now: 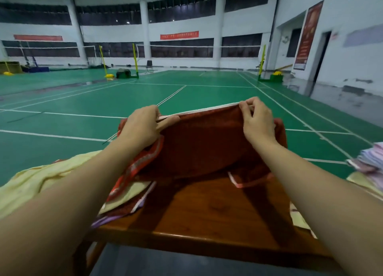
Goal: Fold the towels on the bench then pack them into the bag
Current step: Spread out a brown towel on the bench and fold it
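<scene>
A dark red towel (207,145) with a white top edge hangs stretched out above the wooden bench (207,219). My left hand (145,126) pinches its top left corner and my right hand (258,120) pinches its top right corner. The towel's lower edge droops onto the bench top. Under its left side lies a heap of other towels, red-patterned and purple-edged (128,194). A pale yellow towel (41,178) lies crumpled at the left end of the bench. No bag can be seen.
A stack of folded pink and lilac towels (371,161) sits at the right edge of view on another yellow cloth (362,182). Beyond the bench stretches a green badminton court floor (207,93) with net posts and a chair far back.
</scene>
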Tool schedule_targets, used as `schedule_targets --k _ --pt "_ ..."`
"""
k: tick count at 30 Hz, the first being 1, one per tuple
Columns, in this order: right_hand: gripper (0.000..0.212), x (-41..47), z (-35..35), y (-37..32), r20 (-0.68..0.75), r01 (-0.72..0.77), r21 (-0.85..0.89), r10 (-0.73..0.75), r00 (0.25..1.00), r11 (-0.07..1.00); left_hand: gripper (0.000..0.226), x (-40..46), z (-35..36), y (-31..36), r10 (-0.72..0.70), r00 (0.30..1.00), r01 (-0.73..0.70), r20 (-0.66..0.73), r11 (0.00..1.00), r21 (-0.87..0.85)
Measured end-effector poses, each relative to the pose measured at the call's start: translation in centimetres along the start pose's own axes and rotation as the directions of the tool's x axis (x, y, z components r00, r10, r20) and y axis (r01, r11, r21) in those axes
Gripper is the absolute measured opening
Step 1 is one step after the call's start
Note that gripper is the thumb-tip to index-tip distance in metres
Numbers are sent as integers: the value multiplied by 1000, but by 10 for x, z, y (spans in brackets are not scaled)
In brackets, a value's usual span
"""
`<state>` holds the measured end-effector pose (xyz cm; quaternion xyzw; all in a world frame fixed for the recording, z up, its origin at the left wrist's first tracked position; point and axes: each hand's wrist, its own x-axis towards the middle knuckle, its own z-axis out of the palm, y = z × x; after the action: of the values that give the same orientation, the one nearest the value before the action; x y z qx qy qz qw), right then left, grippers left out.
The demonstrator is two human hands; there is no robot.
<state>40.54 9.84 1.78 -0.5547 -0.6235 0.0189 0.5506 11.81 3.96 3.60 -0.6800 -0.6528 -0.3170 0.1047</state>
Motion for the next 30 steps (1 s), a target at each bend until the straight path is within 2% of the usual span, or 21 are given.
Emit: schedule_targets --k 4,6,8,11,13,16,18,20,22,25,27,30 --pt "41 5 -29 14 9 161 -342 -168 986 926 33 5 0 -15 62 997 -62 -56 998 1" --pt "46 9 -41 19 -13 209 -441 -239 971 873 26 8 0 -20 64 995 -62 -77 998 22" --pt "49 15 -52 25 -48 220 -477 -276 960 851 28 10 -3 -24 53 994 -52 -93 999 8" --pt "51 21 -69 33 -113 178 -466 -257 960 867 48 9 -11 -27 -13 998 8 -63 997 -83" --pt "53 20 -79 36 -162 167 -469 -270 949 867 53 7 -17 -23 -46 996 36 -74 991 -131" --pt "57 16 -93 28 -310 163 -461 -330 891 872 57 3 -30 -11 -32 959 1 -283 994 -109" --pt "57 14 -106 17 -432 156 -453 -369 823 878 60 1 -44 1 11 890 -33 -455 999 -39" --pt "58 14 -119 6 -478 140 -452 -372 796 881 61 3 -61 17 26 844 -25 -536 1000 9" --pt "57 20 -122 1 -434 110 -492 -352 829 864 66 12 -68 30 -8 878 32 -478 999 42" --pt "54 22 -113 15 -238 62 -564 -235 942 823 84 23 -57 39 -113 979 131 -170 986 101" --pt "53 15 -104 31 -127 44 -575 -142 982 817 91 22 -40 37 -151 988 151 -9 983 106" --pt "53 3 -101 51 -65 66 -590 -130 989 804 102 13 -20 27 -142 989 135 37 979 153"
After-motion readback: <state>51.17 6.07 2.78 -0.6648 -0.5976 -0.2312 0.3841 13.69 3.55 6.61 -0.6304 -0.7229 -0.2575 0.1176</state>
